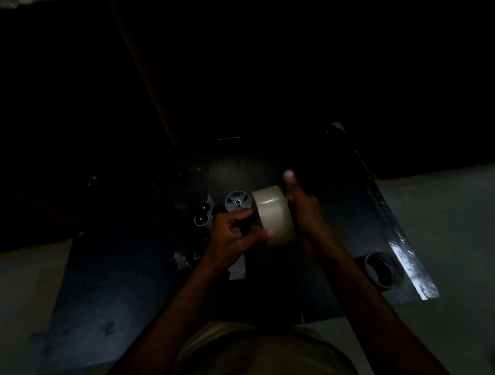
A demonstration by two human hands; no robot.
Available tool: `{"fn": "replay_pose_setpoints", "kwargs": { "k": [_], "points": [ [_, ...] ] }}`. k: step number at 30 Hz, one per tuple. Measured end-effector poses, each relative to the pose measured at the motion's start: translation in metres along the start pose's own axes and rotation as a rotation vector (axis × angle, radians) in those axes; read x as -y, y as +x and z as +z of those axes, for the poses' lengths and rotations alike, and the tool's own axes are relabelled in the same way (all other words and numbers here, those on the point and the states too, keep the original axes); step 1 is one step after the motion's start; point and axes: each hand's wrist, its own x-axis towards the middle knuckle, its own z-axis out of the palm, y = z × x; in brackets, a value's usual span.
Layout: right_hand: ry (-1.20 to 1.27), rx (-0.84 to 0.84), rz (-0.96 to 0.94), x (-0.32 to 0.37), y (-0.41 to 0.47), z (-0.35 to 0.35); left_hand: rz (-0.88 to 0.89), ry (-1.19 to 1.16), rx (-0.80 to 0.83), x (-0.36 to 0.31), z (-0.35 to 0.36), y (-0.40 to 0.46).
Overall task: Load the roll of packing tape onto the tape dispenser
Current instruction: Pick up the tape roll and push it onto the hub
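The scene is very dark. A pale roll of packing tape [273, 215] stands on edge between my hands, just right of the dispenser. My right hand [300, 211] holds its right side, thumb raised above the roll. My left hand [235, 235] has its fingers curled at the roll's left face and front edge, pinching there. The grey tape dispenser [225, 212] lies on a dark mat, its round hub [237, 201] showing just left of the roll and a small roller [201, 220] further left. Its handle runs under my left hand and wrist.
The dark mat [339, 197] covers the pale floor [452, 213]. A second, dark tape roll [383, 268] lies near the mat's shiny right edge. A brown cardboard box [149, 69] stands behind. The rest is too dark to read.
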Motion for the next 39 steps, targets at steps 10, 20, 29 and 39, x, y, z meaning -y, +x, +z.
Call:
{"fn": "replay_pose_setpoints", "kwargs": {
  "k": [10,20,29,39],
  "points": [
    [-0.215,0.400,-0.112,-0.001,-0.006,-0.020,-0.023,0.310,-0.164,-0.006,-0.016,0.020],
    [-0.447,0.421,-0.294,-0.011,0.004,-0.013,0.146,0.537,-0.114,-0.012,-0.037,0.027],
    [-0.411,0.461,-0.246,-0.024,0.016,0.007,0.047,0.461,-0.087,-0.018,-0.054,0.023],
    [-0.534,0.487,-0.410,-0.024,0.037,0.036,0.009,0.431,-0.151,-0.008,-0.099,0.008]
  ]
}}
